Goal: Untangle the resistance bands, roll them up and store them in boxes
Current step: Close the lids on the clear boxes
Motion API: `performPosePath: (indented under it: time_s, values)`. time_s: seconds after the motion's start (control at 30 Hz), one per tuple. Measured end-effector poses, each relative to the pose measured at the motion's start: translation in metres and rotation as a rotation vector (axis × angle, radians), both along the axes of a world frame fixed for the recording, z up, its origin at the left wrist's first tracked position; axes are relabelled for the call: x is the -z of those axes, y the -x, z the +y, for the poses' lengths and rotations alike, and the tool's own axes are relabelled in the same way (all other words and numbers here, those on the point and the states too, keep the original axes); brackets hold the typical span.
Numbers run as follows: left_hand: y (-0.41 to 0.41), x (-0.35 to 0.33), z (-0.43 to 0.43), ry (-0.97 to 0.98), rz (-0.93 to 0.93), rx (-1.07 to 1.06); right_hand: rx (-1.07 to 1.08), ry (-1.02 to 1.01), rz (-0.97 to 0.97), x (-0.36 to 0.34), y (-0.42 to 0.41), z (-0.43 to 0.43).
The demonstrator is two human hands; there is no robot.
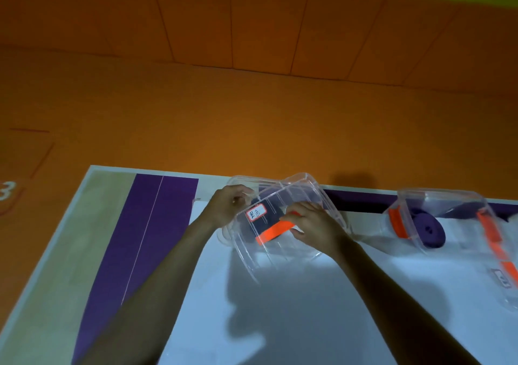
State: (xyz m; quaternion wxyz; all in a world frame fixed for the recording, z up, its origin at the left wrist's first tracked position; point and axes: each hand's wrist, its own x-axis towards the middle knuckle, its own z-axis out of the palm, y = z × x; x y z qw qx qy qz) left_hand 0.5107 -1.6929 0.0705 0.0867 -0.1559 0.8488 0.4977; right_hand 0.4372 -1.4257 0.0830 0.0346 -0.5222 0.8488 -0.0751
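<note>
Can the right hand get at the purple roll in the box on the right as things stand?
Probably not yet. The right hand is busy on the middle box, and the purple roll sits inside the right box, whose opening I can't make out.

Both bare arms reach forward, nearly parallel; left hand [228, 206] curled in a loose fist, right hand [314, 225] lying flat, fingers bent leftward

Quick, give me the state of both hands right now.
Left hand: closed on the far left edge of the clear box.
Right hand: gripping the same box at its orange latch.
</note>
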Motion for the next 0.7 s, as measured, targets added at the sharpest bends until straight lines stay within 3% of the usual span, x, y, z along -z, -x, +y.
performPosePath:
  time_s: [0.17,0.23,0.33,0.43,0.7]
  values:
    - [-0.018,0.019,0.000,0.081,0.153,-0.331,0.012,-0.019,-0.040,0.013,0.016,-0.008]
    - [-0.026,0.027,-0.001,0.029,0.103,-0.454,0.028,-0.004,-0.058,0.018,0.017,-0.014]
    - [-0.035,0.038,0.004,-0.136,-0.046,-0.479,0.048,0.012,-0.094,0.023,0.022,-0.024]
    - [-0.038,0.045,0.009,-0.189,-0.045,-0.514,0.073,0.042,-0.133,0.026,0.025,-0.035]
    - [-0.043,0.051,0.025,-0.085,0.074,-0.548,0.192,0.090,-0.078,0.045,0.016,-0.054]
